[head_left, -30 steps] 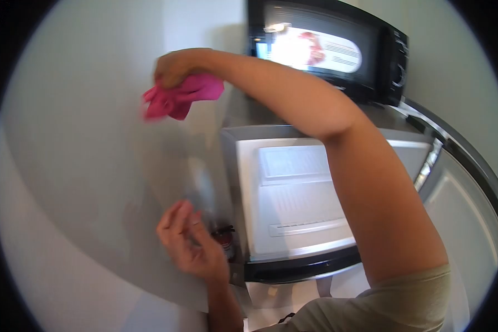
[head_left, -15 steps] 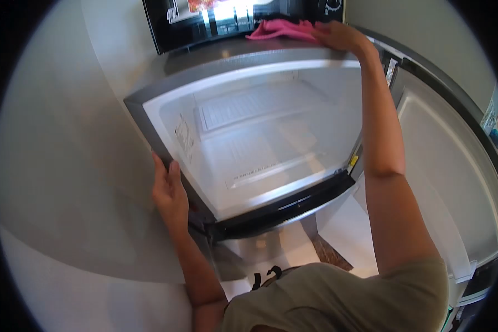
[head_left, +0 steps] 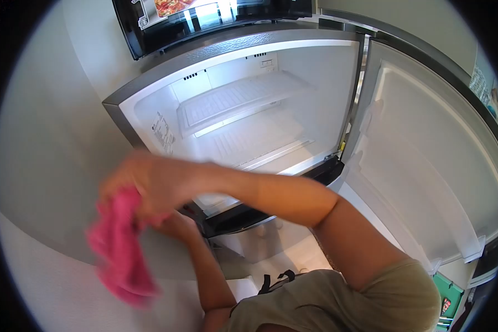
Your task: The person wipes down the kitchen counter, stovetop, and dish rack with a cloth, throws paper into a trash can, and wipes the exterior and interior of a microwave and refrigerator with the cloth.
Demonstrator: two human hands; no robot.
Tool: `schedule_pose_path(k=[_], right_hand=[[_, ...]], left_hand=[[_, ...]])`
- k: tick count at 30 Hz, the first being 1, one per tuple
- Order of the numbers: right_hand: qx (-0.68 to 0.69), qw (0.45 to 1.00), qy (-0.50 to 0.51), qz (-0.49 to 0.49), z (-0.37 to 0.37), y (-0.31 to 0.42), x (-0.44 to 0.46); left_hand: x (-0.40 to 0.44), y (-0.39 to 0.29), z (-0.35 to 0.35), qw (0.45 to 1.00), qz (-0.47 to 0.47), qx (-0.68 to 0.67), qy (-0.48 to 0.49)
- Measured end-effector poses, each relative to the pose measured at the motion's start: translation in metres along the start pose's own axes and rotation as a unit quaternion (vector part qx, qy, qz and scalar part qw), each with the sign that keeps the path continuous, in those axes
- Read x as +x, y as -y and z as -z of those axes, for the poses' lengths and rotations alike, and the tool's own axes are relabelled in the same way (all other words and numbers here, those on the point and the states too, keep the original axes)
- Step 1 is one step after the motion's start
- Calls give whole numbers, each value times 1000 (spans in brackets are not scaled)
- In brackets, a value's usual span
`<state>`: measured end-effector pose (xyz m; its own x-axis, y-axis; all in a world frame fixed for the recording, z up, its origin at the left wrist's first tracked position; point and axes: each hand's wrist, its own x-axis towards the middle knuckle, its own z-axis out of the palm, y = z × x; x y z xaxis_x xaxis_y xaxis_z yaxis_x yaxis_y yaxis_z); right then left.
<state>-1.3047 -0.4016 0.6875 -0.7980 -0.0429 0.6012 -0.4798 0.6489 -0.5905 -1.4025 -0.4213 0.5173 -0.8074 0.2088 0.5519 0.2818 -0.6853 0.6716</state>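
Note:
A pink cloth (head_left: pixel 122 249) hangs from my right hand (head_left: pixel 155 180), which reaches across my body to the left and is blurred by motion. The right fingers are closed on the cloth's upper part. Just below and behind it is my left hand (head_left: pixel 177 226), its fingers hidden by the cloth and the right hand. Beyond both hands the freezer compartment (head_left: pixel 282 124) of a fridge stands open, with a ribbed shelf (head_left: pixel 232 102) inside. Its door (head_left: pixel 426 149) is swung out to the right.
A black appliance with a glossy front (head_left: pixel 216 19) stands on top of the fridge. Close by on the left is a pale wall (head_left: pixel 39 149). Clear door racks (head_left: pixel 409 205) line the open door. At lower right there is a green surface (head_left: pixel 445 296) with small items on it.
My right hand has left the fridge top and swept down and left with the pink cloth. My left hand has dropped from the freezer's left edge. The view has shifted slightly.

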Motion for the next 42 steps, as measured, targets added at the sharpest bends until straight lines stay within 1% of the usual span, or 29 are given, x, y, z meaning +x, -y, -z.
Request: schedule_pose_path(k=[1, 3, 4, 5, 6, 7, 8, 9, 11, 12, 14, 16, 18, 19, 20, 21, 24, 26, 28, 29, 30, 31, 33, 34, 36, 38, 40, 41, 42], right_hand=[[-51, 998, -18, 13, -4, -10, -13], [-130, 987, -94, 9, 11, -44, -46], [-156, 976, -151, -7, 39, -56, -67], [-117, 966, -218, -75, 73, -64, -91], [-14, 945, -314, -87, 103, -61, -111], [-17, 906, -413, -87, 135, -67, -127], [-79, 871, -459, -155, 169, -78, -147], [-267, 813, -474, -208, 209, -102, -165], [-448, 697, -361, -427, 246, -113, -183], [-443, 702, -360, -425, 253, -131, -184], [-479, 606, -237, -589, 261, -169, -189], [-513, 607, -190, -576, 249, -190, -158], [-470, 736, -136, -468, 204, -172, -117], [-466, 784, -99, -399, 194, -203, -101], [-450, 799, -78, -391, 172, -208, -80], [-459, 820, -70, -336, 143, -185, -63], [-415, 854, -24, -314, 100, -169, -41], [-335, 895, -109, -275, 85, -156, -53], [-256, 946, -136, -144, 86, -157, -94], [-77, 960, -156, -220, 84, -143, -116], [105, 937, -170, -288, 84, -130, -134], [110, 937, -167, -286, 86, -134, -148], [368, 801, -300, -365, 87, -164, -174], [369, 799, -300, -366, 88, -183, -179], [617, 645, -380, -242, 104, -223, -181], [616, 617, -478, -110, 128, -249, -179], [381, 694, -589, -160, 157, -259, -187], [198, 698, -634, -266, 171, -263, -199], [-188, 707, -599, -325, 181, -260, -216]], left_hand=[[-23, -3, -3, 992, -25, 80, -94], [-58, 20, 6, 988, 10, 151, -35], [-67, 19, -5, 996, 9, 85, 21], [-72, 18, -19, 997, 7, 20, 73], [-69, 17, -33, 990, 56, -17, 126], [-61, 18, -48, 977, 105, -53, 178], [-47, 28, -63, 959, 194, -108, 176], [-31, 43, -77, 930, 281, -162, 172], [3, 73, -105, 896, 372, -214, 117], [16, 86, -114, 899, 368, -209, 114], [31, 106, -125, 902, 361, -219, 90], [35, 115, -128, 914, 332, -212, 97], [32, 115, -127, 923, 311, -203, 105], [31, 107, -126, 924, 314, -193, 103], [29, 104, -126, 925, 317, -185, 102], [28, 107, -125, 924, 319, -184, 103], [29, 118, -122, 920, 306, -221, 106], [27, 122, -123, 931, 264, -241, 72], [22, 126, -120, 913, 264, -301, 76], [21, 127, -119, 894, 259, -359, 76], [22, 126, -119, 894, 258, -358, 75], [22, 121, -118, 915, 277, -285, 73], [22, 112, -120, 935, 316, -142, 69], [20, 107, -126, 945, 294, -118, 78], [18, 108, -130, 949, 276, -113, 102], [18, 110, -130, 948, 265, -110, 135], [20, 106, -132, 943, 283, -110, 139], [19, 102, -129, 937, 297, -114, 146], [17, 97, -123, 936, 302, -106, 143]])
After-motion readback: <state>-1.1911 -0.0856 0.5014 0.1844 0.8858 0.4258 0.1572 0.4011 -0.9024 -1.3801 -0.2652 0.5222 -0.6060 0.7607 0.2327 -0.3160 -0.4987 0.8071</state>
